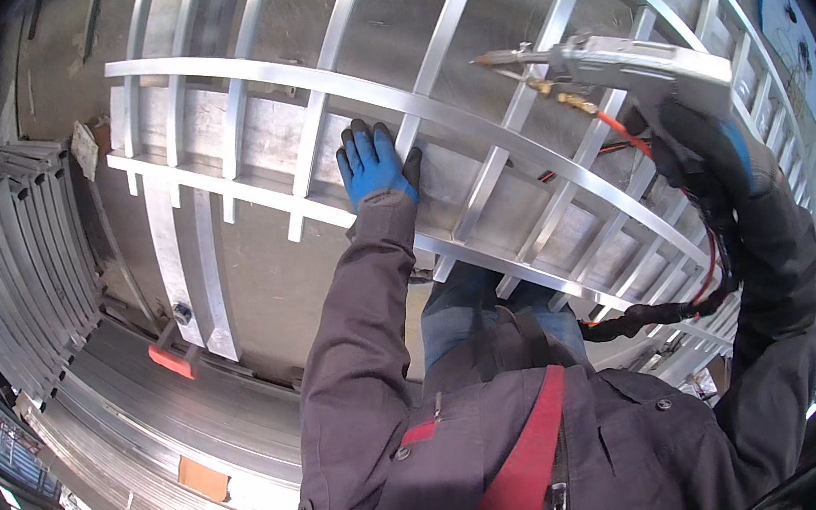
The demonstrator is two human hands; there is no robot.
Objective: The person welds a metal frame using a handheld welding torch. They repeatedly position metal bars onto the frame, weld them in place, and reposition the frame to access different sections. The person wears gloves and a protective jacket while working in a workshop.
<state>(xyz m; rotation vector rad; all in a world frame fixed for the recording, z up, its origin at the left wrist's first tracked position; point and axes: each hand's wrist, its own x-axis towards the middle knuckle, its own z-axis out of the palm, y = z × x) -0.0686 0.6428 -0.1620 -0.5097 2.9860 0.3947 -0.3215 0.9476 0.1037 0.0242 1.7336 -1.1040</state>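
My left hand [378, 166], in a blue and dark work glove, lies with fingers stretched out on the silvery metal frame [307, 73], between two of its crossbars. Long rails joined by many crossbars make up this ladder-like frame. My right hand [713, 145], also gloved, is wrapped round the grip of a pistol-shaped welding gun [643, 62]. Its narrow nozzle [501, 58] points left above the frame, apart from my left hand. From the gun an orange hose [623, 130] with brass fittings runs down along dark-wrapped cables [637, 320].
Curved metal frames [21, 259] stand stacked at the left. Below them lie long metal profiles [157, 435] with a brown cardboard piece [203, 479]. A clamp with a red handle [174, 361] sits near two flat metal strips [190, 270]. The cables hang beside my right arm.
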